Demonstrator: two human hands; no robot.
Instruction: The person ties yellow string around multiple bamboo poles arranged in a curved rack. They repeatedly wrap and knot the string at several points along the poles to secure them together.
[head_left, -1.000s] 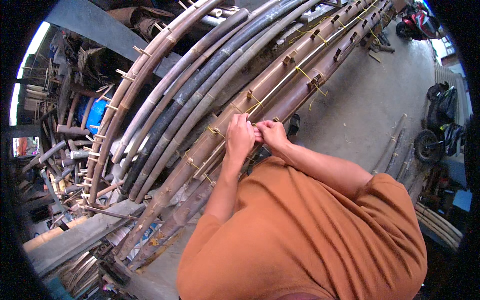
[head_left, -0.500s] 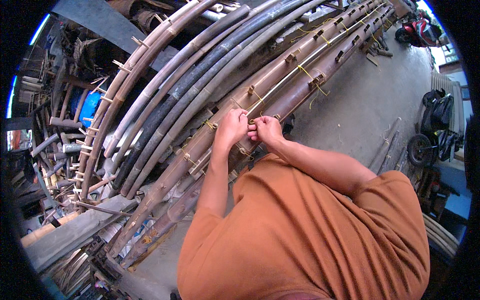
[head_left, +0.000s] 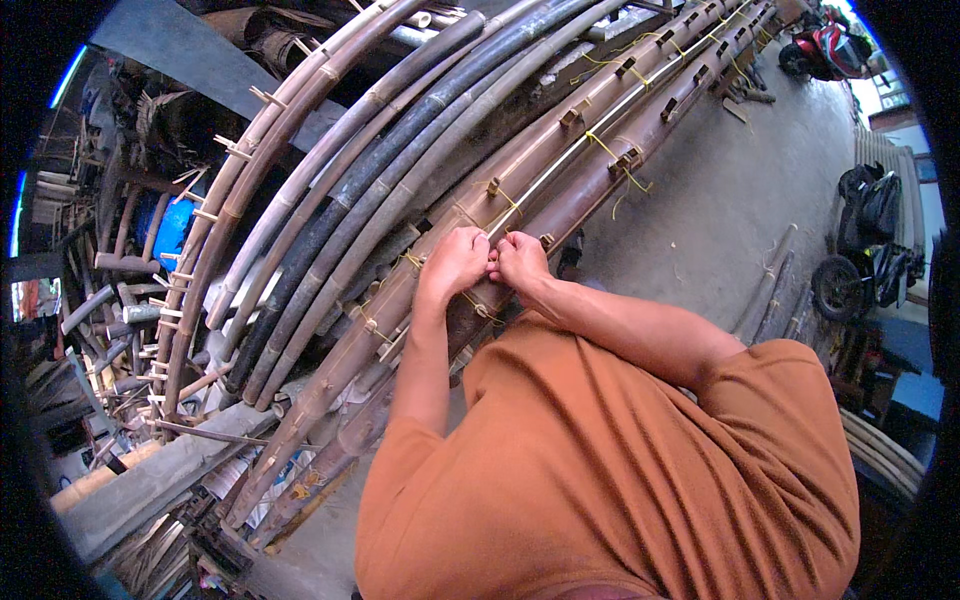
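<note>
My left hand and my right hand meet over two long brown bamboo poles that run side by side from lower left to upper right. Both sets of fingers are curled and pinched, knuckles nearly touching. Whatever they hold is hidden. The left hand lies over the left pole; the right hand is above the right pole. Between the poles runs a thin pale strip. Yellow cord ties cross them at intervals, and short wooden pegs stick out of the bamboo.
Curved dark bamboo poles lie to the left, beside a curved pair with pale pegs. Scrap bamboo and a blue bag crowd the far left. On the right are grey floor, a parked motorcycle and a red one farther off.
My hands have drawn slightly closer together and a little lower, still closed. The view has shifted slightly. A bit of yellow seen between the fingers before is now hidden.
</note>
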